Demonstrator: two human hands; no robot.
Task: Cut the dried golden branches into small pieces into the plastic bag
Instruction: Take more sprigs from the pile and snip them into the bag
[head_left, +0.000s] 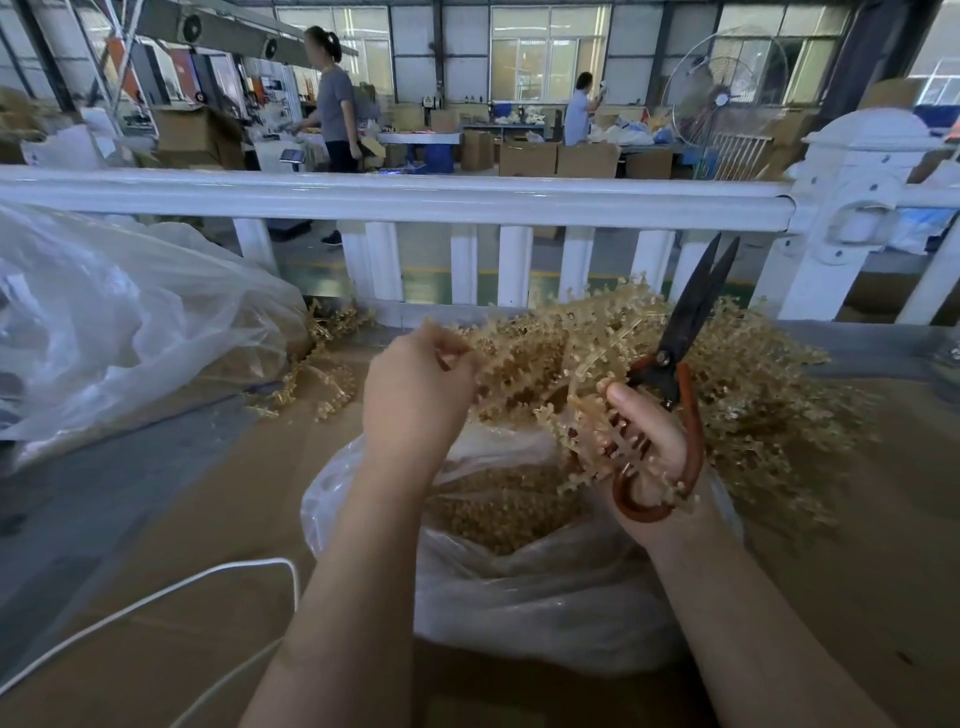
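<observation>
Head view, from left to right: a large clear plastic sheet (104, 322) lies crumpled at the far left of the cardboard-covered desk (156, 519), with a white cord (156, 597) curving across the near part and a few loose golden sprigs (322, 379) just beside the sheet. Next comes the left hand (415, 395), its grip pinched together on the end of a dried golden branch (519, 364) held above the open plastic bag (519, 587). That bag sits between the two forearms and already holds a layer of small golden pieces (498, 509). To its right, the right hand (649, 441) has its grip clamped on the reddish-brown handles of the scissors (680, 332), some branch twigs caught among the fingers; the dark blades point up and away, only slightly parted. Behind and right of the scissors lies a heap of golden branches (753, 395) on the desk, in front of a white railing (467, 197).
</observation>
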